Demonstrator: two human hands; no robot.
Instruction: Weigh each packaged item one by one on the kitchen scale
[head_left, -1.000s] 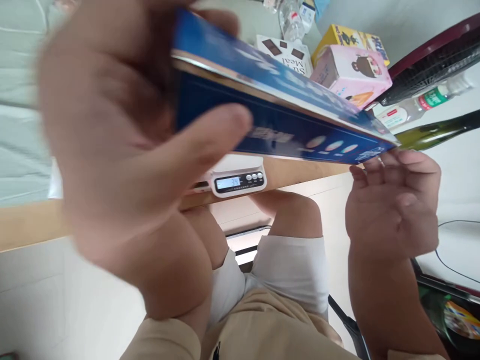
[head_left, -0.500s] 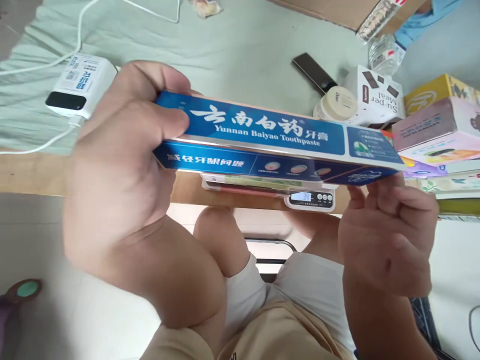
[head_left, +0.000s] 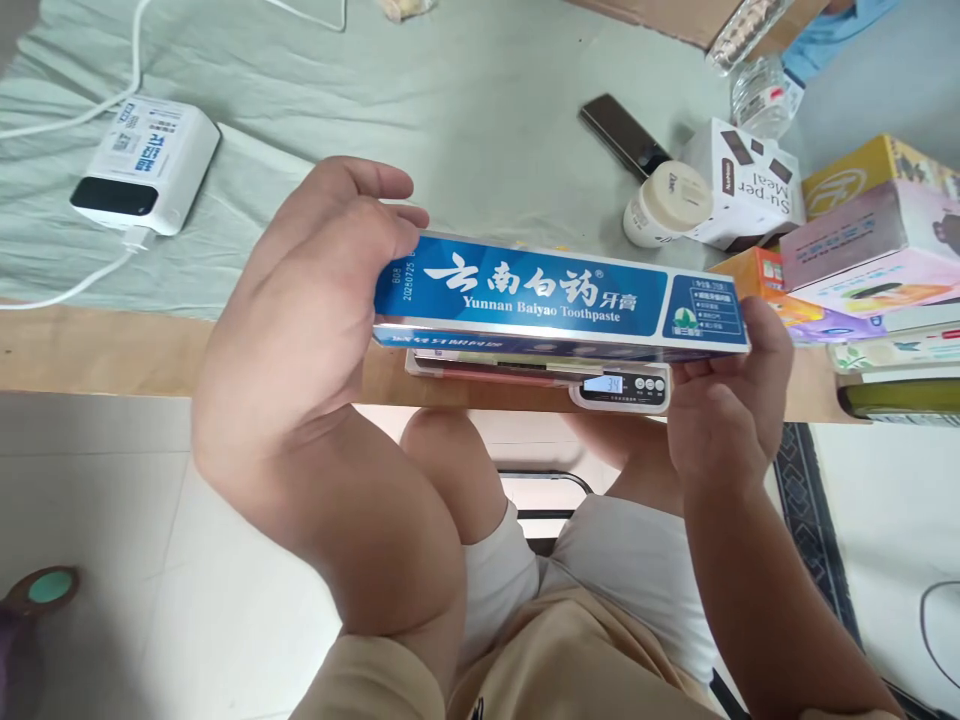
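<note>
A long blue toothpaste box (head_left: 536, 290) is held level above the table's front edge, its printed broad face turned up to me. My left hand (head_left: 300, 270) grips the left end, thumb near the top edge. At the right end, my right hand (head_left: 724, 400) is closed round the lower corner, its fingers partly hidden behind the box. Below the box a white kitchen scale (head_left: 652, 392) shows from under it, its display reading 34. Flat packs (head_left: 495, 370) lie on the scale, mostly covered by the box.
A white device with a plugged cable (head_left: 146, 165) lies left on the green cloth (head_left: 465, 110). To the right stand a cream jar (head_left: 667, 205), a white carton (head_left: 746, 185), a yellow box (head_left: 862, 180) and a pink box (head_left: 862, 245). A dark phone-like slab (head_left: 622, 135) lies behind the jar.
The box has moved away from me and tipped, so its broad face shows more and its side less. Both hands moved with it, and the right hand now wraps closer round its end.
</note>
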